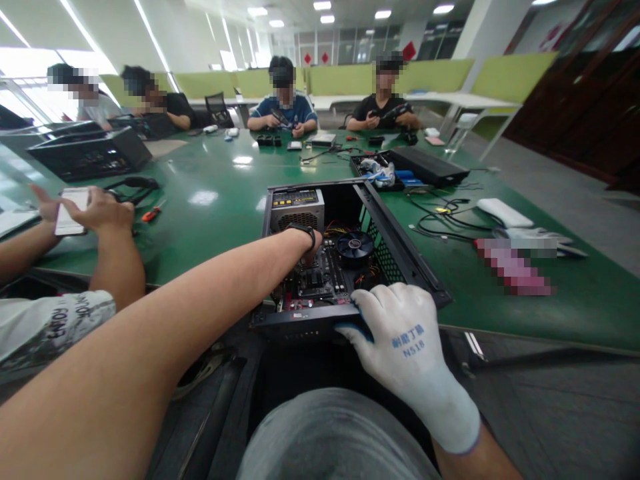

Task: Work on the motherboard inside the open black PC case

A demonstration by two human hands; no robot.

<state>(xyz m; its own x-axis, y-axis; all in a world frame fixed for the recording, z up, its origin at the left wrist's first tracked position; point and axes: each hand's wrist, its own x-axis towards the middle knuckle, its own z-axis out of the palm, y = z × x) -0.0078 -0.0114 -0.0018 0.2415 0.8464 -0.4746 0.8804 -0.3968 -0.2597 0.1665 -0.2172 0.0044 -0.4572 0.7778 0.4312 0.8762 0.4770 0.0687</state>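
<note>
An open desktop computer case [410,257] lies on its side at the table's near edge. Inside it are a power supply [299,212], a round black CPU fan [355,247] and a motherboard [315,280] with coloured wires beside the fan. My bare left hand [315,245], with a dark band at its wrist, reaches down into the case beside the fan; its fingers are hidden. My right hand [400,333], in a white work glove, grips the near edge of the case, with the thumb on the outer side and fingers over the rim.
On the green table [210,227], black cables [445,210], a glove [537,241] and a white pouch [505,213] lie to the right. Behind the case stands a black tray [425,165]. At left, a co-worker's hands [103,210] hold a phone near a screwdriver [151,213]. Several people sit opposite.
</note>
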